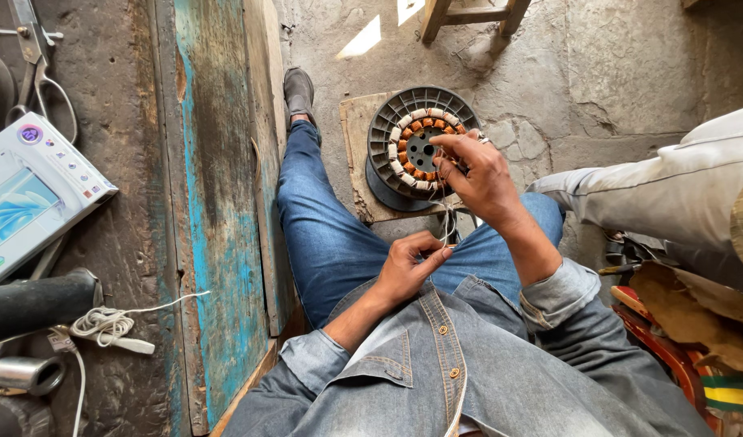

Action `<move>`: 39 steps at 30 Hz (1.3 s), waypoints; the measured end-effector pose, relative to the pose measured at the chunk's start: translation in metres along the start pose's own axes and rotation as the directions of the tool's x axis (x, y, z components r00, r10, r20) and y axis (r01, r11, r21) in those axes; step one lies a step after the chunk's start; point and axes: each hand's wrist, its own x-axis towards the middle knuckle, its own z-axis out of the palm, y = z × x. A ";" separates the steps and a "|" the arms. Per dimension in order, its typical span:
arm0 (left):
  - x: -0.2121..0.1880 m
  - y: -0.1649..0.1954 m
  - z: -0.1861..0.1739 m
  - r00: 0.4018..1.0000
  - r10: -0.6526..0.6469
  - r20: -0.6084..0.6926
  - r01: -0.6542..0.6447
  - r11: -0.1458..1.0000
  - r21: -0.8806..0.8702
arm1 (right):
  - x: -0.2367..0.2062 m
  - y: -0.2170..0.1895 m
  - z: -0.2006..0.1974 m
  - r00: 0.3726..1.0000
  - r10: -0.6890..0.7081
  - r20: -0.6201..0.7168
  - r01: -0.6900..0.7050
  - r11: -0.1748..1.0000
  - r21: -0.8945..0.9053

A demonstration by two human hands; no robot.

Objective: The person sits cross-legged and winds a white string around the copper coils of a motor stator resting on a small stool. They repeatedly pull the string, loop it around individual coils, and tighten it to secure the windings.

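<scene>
Seemingly mid-winding, the right hand [480, 174] pinches thin wire [446, 218] at the stator [420, 146] while the left hand [408, 267] grip holds its slack, which likely needs steady tension.

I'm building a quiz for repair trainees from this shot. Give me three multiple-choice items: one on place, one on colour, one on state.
1. Where does the motor stator rest?
A. on a board over the knee
B. on the blue bench
C. on the stool

2. What colour are most of its coils?
A. green
B. orange
C. black

3. What is the left hand doing?
A. lying open and flat
B. gripping scissors
C. pinching a thin wire

Answers:
1 A, a wooden board lies under it above the jeans.
2 B, orange windings ring the hub.
3 C, thumb and finger close on a wire running up to the right hand at the stator.
</scene>
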 end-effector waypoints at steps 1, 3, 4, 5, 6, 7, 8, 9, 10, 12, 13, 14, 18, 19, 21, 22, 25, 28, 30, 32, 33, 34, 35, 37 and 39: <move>-0.001 0.000 -0.001 1.000 0.004 -0.009 -0.004 1.000 -0.004 | -0.002 0.000 0.000 1.000 -0.010 -0.017 0.010 0.999 0.037; -0.002 -0.001 -0.002 1.000 0.017 -0.023 -0.017 1.000 -0.009 | -0.008 0.000 0.000 0.998 -0.029 -0.057 0.035 0.994 0.107; -0.002 -0.002 -0.002 0.999 0.011 -0.039 -0.011 1.000 -0.002 | -0.013 0.001 0.000 0.995 -0.012 -0.103 0.022 0.995 0.097; -0.003 -0.003 -0.003 0.998 0.006 -0.057 -0.006 1.000 0.006 | -0.018 0.003 0.001 0.989 0.002 -0.149 0.011 0.996 0.089; -0.003 -0.004 -0.003 0.997 0.003 -0.076 -0.002 1.000 0.015 | -0.025 0.005 0.003 0.981 0.013 -0.195 0.003 0.997 0.081; -0.004 -0.005 -0.003 0.997 -0.014 -0.082 0.014 1.000 0.001 | -0.032 0.007 0.004 0.969 0.065 -0.236 -0.033 0.990 0.136; -0.005 -0.006 -0.003 0.995 -0.033 -0.089 0.032 0.999 -0.014 | -0.041 0.010 0.007 0.955 0.118 -0.272 -0.066 0.979 0.193; -0.006 -0.007 -0.003 0.994 -0.054 -0.096 0.051 0.998 -0.030 | -0.050 0.014 0.011 0.937 0.174 -0.303 -0.098 0.963 0.251; -0.007 -0.007 -0.003 0.993 -0.076 -0.095 0.072 0.996 -0.043 | -0.060 0.019 0.016 0.917 0.262 -0.299 -0.156 0.929 0.336; -0.008 -0.007 -0.002 0.989 -0.118 -0.093 0.111 0.991 -0.075 | -0.076 0.031 0.024 0.863 0.429 -0.267 -0.260 0.830 0.493; -0.009 -0.005 -0.001 0.986 -0.142 -0.082 0.137 0.989 -0.061 | -0.082 0.038 0.030 0.861 0.450 -0.236 -0.269 0.797 0.541; -0.010 -0.003 -0.001 0.984 -0.165 -0.068 0.162 0.986 -0.047 | -0.087 0.045 0.036 0.859 0.469 -0.205 -0.277 0.762 0.585; -0.014 0.016 -0.003 0.992 -0.107 0.070 0.113 0.990 -0.085 | -0.099 0.063 0.059 0.830 0.556 -0.035 -0.378 0.609 0.697; -0.016 0.023 -0.004 0.994 -0.029 0.108 0.039 0.995 -0.095 | -0.100 0.065 0.062 0.831 0.556 -0.010 -0.386 0.590 0.709; -0.022 0.038 -0.008 0.976 0.124 0.177 -0.103 0.987 -0.124 | -0.101 0.066 0.067 0.832 0.553 0.046 -0.406 0.550 0.730; -0.024 0.046 -0.012 0.968 0.165 0.187 -0.137 0.979 -0.154 | -0.100 0.066 0.066 0.826 0.558 0.078 -0.404 0.491 0.772; -0.034 0.067 -0.023 0.949 0.258 0.181 -0.212 0.948 -0.238 | -0.097 0.061 0.063 0.799 0.576 0.172 -0.405 0.304 0.863; -0.043 0.079 -0.036 0.960 0.250 0.127 -0.193 0.918 -0.346 | -0.094 0.050 0.062 0.758 0.611 0.229 -0.418 0.184 0.890; -0.051 0.083 -0.039 0.980 0.168 0.104 -0.100 0.877 -0.469 | -0.097 0.043 0.065 0.740 0.625 0.247 -0.448 0.185 0.875; -0.055 0.083 -0.041 0.985 0.168 0.030 -0.128 0.843 -0.523 | -0.100 0.039 0.070 0.729 0.635 0.255 -0.444 0.155 0.883; -0.055 0.081 -0.041 0.985 0.173 -0.008 -0.149 0.823 -0.548 | -0.101 0.039 0.072 0.727 0.637 0.255 -0.437 0.144 0.888; -0.055 0.079 -0.042 0.983 0.180 -0.037 -0.170 0.817 -0.552 | -0.102 0.040 0.074 0.734 0.629 0.257 -0.428 0.134 0.894; -0.054 0.077 -0.042 0.981 0.186 -0.063 -0.189 0.810 -0.556 | -0.103 0.041 0.077 0.739 0.623 0.258 -0.418 0.123 0.900; -0.050 0.074 -0.046 0.977 0.190 -0.097 -0.212 0.804 -0.555 | -0.104 0.046 0.081 0.745 0.615 0.259 -0.414 0.122 0.902; -0.048 0.073 -0.054 0.977 0.182 -0.113 -0.214 0.806 -0.552 | -0.105 0.051 0.085 0.743 0.616 0.262 -0.433 0.144 0.890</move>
